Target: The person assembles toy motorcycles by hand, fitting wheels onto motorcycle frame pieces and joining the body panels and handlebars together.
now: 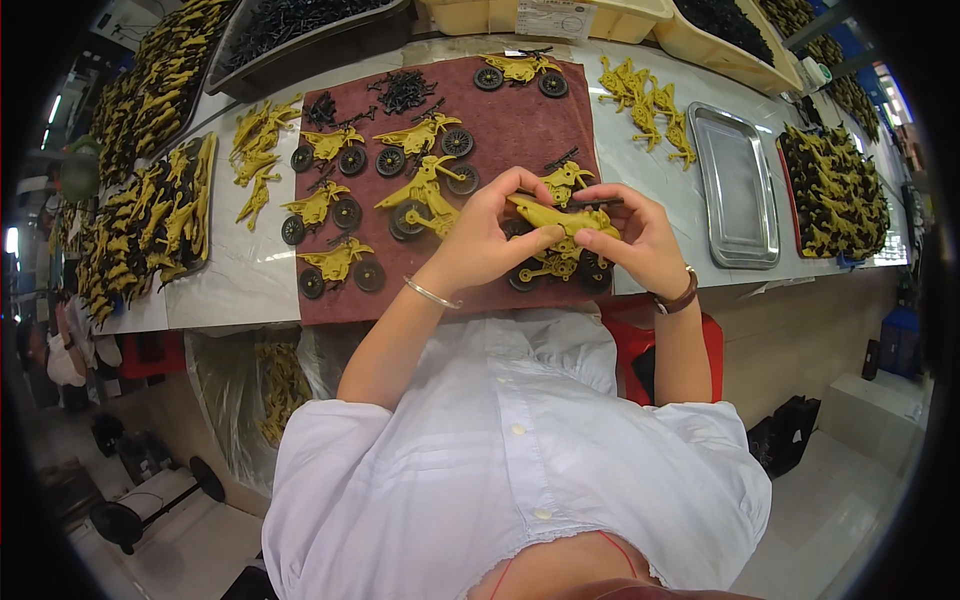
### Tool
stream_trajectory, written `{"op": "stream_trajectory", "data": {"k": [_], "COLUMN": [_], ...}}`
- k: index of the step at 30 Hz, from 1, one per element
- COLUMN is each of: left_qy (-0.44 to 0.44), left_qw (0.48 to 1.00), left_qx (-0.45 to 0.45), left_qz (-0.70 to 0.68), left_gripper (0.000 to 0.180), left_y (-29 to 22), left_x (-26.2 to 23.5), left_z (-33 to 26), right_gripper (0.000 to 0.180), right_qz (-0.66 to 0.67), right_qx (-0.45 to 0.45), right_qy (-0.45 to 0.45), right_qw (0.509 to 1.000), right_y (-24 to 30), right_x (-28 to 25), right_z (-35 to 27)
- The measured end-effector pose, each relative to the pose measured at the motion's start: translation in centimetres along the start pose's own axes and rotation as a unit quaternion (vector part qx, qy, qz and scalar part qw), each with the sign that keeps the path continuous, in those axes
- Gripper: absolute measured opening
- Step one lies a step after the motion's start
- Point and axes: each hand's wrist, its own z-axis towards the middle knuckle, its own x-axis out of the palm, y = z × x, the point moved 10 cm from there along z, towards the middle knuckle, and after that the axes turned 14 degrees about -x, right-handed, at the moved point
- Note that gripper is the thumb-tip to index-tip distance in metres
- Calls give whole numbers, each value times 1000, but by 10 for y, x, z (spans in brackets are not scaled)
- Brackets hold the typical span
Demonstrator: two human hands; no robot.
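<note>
Matt yellow plastic motorcycle body (560, 216), fuzzy maroon cloth mat (520, 110), shiny metal tray (735, 185).

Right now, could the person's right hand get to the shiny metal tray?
Probably yes, but not straight away. The right hand is busy pinching a yellow toy motorcycle together with the left hand. The empty metal tray lies just beyond it on the right, with nothing between them.

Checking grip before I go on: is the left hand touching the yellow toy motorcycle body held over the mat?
Touching. The head view shows the left hand with its fingertips pressed on the yellow toy motorcycle body, no gap visible.
</note>
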Motion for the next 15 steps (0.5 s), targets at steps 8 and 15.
{"op": "stream_trajectory", "data": {"k": [8,15], "left_qy": [-29,-100], "left_qw": [954,952], "left_qx": [-91,-85], "left_qz": [-284,-275], "left_gripper": [32,19], "left_y": [30,39], "left_x": [2,-4], "left_z": [-9,-18], "right_gripper": [28,27], "right_qz": [191,231], "right_qx": [31,49], "right_qy": [-151,-145], "right_qw": [969,961], "right_y": [-23,-26], "right_x": [3,16], "right_z": [-7,-15]}}
